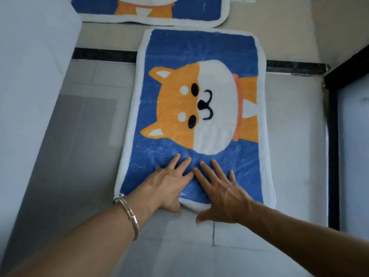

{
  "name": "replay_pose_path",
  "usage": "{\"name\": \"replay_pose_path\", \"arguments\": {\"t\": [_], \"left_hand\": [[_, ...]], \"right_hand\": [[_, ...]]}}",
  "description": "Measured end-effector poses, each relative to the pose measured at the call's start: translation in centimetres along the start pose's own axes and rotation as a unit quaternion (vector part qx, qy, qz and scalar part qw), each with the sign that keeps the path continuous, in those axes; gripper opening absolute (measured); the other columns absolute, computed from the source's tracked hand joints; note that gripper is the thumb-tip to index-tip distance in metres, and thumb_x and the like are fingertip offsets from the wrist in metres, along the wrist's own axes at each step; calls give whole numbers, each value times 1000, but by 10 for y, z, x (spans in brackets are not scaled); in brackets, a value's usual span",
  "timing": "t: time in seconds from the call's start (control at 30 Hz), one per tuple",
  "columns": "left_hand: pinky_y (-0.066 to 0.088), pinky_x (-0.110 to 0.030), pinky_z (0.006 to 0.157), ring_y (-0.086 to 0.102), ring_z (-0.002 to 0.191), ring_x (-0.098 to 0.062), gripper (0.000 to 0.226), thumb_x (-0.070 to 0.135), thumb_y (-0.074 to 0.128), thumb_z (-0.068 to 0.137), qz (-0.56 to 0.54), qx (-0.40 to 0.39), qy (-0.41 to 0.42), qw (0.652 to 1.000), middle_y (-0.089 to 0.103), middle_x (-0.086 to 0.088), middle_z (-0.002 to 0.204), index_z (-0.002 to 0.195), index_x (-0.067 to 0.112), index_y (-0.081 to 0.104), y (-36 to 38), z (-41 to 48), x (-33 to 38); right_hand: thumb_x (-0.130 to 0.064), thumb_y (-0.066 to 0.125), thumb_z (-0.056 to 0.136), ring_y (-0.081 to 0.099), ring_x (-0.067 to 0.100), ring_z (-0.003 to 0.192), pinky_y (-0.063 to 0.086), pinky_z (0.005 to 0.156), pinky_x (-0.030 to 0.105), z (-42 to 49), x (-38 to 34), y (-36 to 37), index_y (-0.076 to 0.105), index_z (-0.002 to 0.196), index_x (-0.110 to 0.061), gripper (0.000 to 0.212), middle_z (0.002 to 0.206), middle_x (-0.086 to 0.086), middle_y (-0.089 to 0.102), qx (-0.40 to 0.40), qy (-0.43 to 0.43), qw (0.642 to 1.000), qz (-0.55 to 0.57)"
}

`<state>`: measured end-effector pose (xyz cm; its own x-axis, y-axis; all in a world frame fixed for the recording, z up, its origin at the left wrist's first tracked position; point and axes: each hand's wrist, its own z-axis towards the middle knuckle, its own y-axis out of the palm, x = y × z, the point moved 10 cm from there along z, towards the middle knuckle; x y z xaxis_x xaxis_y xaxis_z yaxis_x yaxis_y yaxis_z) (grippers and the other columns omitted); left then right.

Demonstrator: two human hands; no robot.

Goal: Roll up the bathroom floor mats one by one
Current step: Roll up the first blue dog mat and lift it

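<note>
Mats in the same blue, orange and white, 2 of them, lie on the pale tiled floor (289,156) below us. The near mat (199,47), blue with an orange-and-white dog and a white border, lies flat and unrolled, running away from us, and its far part crosses a dark strip (103,54) in the floor. The far mat (199,11) lies crosswise just beyond it, not touching it, and the top of the view cuts it off. Our left hand (169,186) rests on the near end of the near mat, fingers straight and spread on the blue pile. Its thumb is down at the white edge, and we cannot tell whether it is tucked beneath. A silver bangle (129,212) circles that wrist. Our right hand (223,192) lies just beside the left, also flat with straight, spread fingers, its thumb out past the mat's edge over the floor. Neither hand grips anything. Between the 2 hands the white near edge bulges slightly toward us. A pale surface (30,76) stands at our left and a dark-framed panel (335,136) at our right.
</note>
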<state>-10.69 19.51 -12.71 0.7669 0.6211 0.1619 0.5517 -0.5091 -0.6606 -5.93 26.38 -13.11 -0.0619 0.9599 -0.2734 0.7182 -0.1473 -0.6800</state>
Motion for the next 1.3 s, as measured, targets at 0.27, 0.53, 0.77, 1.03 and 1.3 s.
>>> {"name": "replay_pose_path", "arguments": {"t": [0.27, 0.53, 0.77, 1.03, 1.3], "left_hand": [[47, -34, 71, 63, 92, -27, 30, 16, 48, 80, 2, 91, 29, 995, 64, -3, 100, 104, 23, 64, 2, -33, 14], [41, -36, 82, 41, 114, -17, 57, 56, 64, 78, -11, 31, 17, 999, 43, 3, 120, 118, 21, 43, 15, -17, 16], [33, -31, 73, 45, 111, -17, 57, 61, 58, 79, -19, 71, 12, 997, 46, 3, 116, 116, 21, 44, 4, -11, 15], [36, -35, 67, 60, 92, -30, 23, 31, 32, 101, -37, 129, -27, 991, 63, -8, 100, 107, 16, 48, -19, -6, -1], [36, -34, 65, 57, 81, -26, 12, 23, 38, 100, -27, 126, -65, 990, 62, -5, 97, 111, 19, 37, -31, 8, -10]], "right_hand": [[-36, 36, 100, 60, 29, 104, 47, 79, 35, -14, -17, -18, 56, 115, -18, 31, 115, 5, 63, 63, -63, 996, -23], [-44, 56, 89, 45, 25, 117, 38, 78, 37, -8, -38, 4, 37, 132, -13, 56, 128, 6, 45, 20, -107, 985, -134], [-24, 40, 95, 53, 29, 110, 31, 71, 33, -7, -29, -6, 51, 121, -13, 30, 122, 7, 54, 51, -92, 990, -98], [-11, 42, 92, 55, 26, 75, 35, 61, 33, 2, 12, -33, 42, 111, -15, 20, 95, 6, 60, 113, 16, 991, 67], [-46, 77, 63, 55, 20, 69, 47, 63, 33, -6, -9, -34, 67, 94, -17, 44, 79, 0, 59, 209, -107, 948, -214]]}}
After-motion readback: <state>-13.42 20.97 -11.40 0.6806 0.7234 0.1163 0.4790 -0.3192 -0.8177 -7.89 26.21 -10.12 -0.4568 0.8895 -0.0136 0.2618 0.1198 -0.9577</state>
